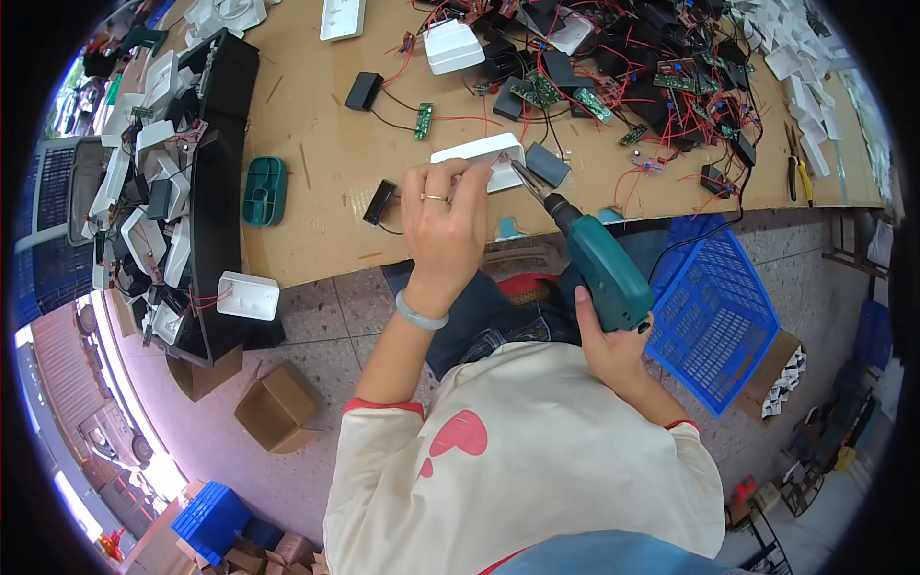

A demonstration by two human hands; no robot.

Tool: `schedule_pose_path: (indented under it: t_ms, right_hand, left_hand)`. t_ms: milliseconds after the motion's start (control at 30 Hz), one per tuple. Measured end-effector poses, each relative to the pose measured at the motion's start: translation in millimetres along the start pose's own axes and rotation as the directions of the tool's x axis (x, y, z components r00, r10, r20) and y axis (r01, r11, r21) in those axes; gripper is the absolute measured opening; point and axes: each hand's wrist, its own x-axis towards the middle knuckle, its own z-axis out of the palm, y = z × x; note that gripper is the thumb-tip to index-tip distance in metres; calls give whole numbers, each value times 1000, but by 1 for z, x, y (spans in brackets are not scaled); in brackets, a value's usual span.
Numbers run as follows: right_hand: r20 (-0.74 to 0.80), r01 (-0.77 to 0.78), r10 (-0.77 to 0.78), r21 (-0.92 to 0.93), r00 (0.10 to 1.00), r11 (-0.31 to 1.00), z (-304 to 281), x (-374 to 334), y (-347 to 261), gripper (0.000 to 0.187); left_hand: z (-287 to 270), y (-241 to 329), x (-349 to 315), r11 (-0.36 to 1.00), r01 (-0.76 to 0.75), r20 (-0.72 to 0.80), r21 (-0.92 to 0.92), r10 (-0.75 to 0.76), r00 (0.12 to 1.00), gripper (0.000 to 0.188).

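At the table's near edge lies a white plastic housing (474,151), shaped like a shallow open box. My left hand (446,216) rests its curled fingers on the housing's near left side and holds it; the fingertips are partly hidden. My right hand (609,340) is wrapped around a green corded power screwdriver (606,268). Its narrow metal tip points up and left, into or just over the housing's right end. A grey-black flat block (547,166) lies right of the housing. Left of my left hand is a small black block (380,202) with a wire.
A tangle of black boxes, red wires and green circuit boards (661,86) covers the far right. Pliers (799,177) lie beyond it. On the left are a green parts tray (264,192) and a black bin (225,105) of white housings. A blue crate (714,316) stands below right.
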Motion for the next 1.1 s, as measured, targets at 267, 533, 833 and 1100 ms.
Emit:
schedule_pose_path:
  t_ms: [267, 533, 833, 1100]
  right_hand:
    - [-15, -58, 58, 10, 998, 998, 6, 4, -6, 32]
    - [-16, -42, 43, 44, 999, 998, 9, 4, 3, 33]
    - [-46, -20, 23, 57, 999, 998, 11, 8, 5, 31]
    - [-47, -20, 24, 79, 999, 997, 10, 8, 6, 30]
  left_hand:
    - [2, -4, -6, 1000, -22, 19, 11, 22, 1000, 20]
    - [4, -3, -7, 1000, -12, 27, 20, 11, 1000, 20]
    - [6, -2, -7, 999, -18, 31, 30, 17, 999, 21]
    - [4, -2, -6, 1000, -23, 40, 21, 22, 999, 22]
